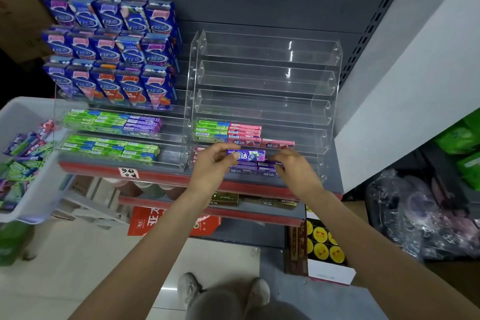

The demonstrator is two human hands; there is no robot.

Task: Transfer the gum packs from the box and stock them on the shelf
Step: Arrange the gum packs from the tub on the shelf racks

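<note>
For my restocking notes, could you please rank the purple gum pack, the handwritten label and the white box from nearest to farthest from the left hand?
1. Purple gum pack: held in the left hand.
2. Handwritten label: shelf edge, to the left.
3. White box: far left.

Plastic, printed card and painted metal on your shelf

You hold a purple gum pack (pixel 246 155) whose printed wrapper looks glossy; the clear acrylic rack (pixel 267 78) behind it is smooth and throws white glints along its tier edges. The shelf (pixel 335 176) and its perforated back panel look like matt grey painted metal, with a shiny red strip along the front edge. At the shelf's left end, the blue gum cartons (pixel 111 52) have a slick printed finish. Off the left edge, the white box (pixel 23 111) looks like smooth, slightly translucent plastic. The floor (pixel 85 262) below is pale tile with a soft sheen.
</note>
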